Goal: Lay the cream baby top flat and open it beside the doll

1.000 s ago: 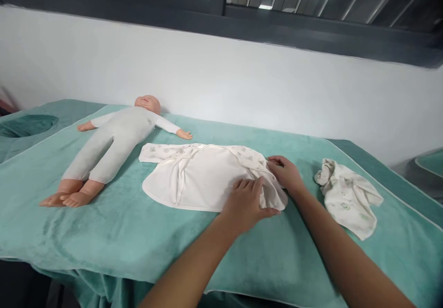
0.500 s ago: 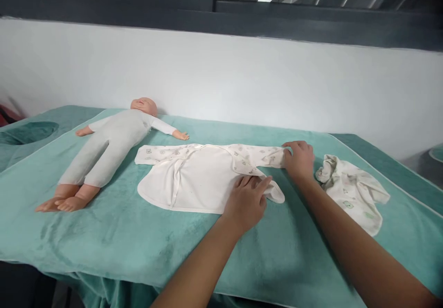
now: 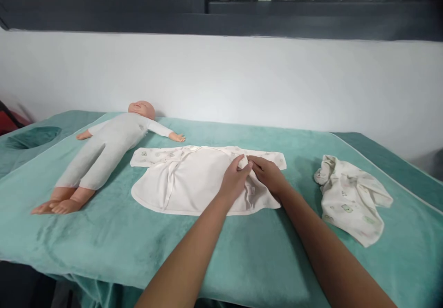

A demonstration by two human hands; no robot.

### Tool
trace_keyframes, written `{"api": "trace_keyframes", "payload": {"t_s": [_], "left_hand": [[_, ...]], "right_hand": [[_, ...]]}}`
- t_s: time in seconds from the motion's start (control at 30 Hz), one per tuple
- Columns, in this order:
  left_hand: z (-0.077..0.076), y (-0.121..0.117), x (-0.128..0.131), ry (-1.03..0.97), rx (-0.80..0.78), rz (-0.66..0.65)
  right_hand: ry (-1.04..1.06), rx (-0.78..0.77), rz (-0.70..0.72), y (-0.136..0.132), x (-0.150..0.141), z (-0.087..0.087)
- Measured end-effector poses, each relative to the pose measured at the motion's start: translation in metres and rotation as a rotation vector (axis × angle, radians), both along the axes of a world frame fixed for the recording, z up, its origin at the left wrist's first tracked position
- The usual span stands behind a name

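Head | left hand (image 3: 234,179) pinches white shirt (image 3: 197,179) | right hand (image 3: 270,175), grip partly hidden

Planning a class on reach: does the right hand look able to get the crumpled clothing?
Probably yes: between the right hand, busy with the white shirt, and the crumpled clothing, only a flat sleeve and green sheet show.
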State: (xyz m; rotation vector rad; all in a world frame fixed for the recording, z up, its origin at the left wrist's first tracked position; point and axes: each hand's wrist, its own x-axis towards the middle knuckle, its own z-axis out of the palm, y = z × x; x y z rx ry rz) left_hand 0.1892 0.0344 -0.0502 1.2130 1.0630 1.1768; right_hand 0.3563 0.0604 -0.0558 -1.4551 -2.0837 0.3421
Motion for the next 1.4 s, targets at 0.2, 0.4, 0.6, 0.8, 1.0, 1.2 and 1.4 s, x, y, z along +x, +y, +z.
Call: {"api": "trace_keyframes", "payload": {"t_s": [0.2,0.4,0.6,0.8,1.0,1.2,1.4], "left_hand": [[0.001,0.022,0.000,-0.355,-0.099,0.111],[-0.001,0.027,-0.007,-0.632,-0.233,0.083],[0.000,0.026,-0.011,-0.718,-0.242,0.085],[0.001,0.024,-0.011,-0.721,-0.246,0.114],[0.003,0.022,-0.011,-0.692,-0.228,0.080],[0.002,0.021,-0.011,-0.639,-0.193,0.044],[0.000,0.022,-0.010,-0.630,-0.190,0.044]], "right_hand": [[-0.179,0.078,-0.195,0.007,0.015,-0.009],[-0.079,0.072,-0.743,0.009,0.056,-0.003],[0.404,-0.072,-0.709,0.010,0.067,0.004],[0.810,0.024,-0.592,0.012,0.060,0.009],[1.121,0.073,-0.491,0.021,0.058,0.012],[1.230,0.084,-0.459,0.025,0.060,0.013],[1.257,0.047,-0.413,0.020,0.060,0.017]]}}
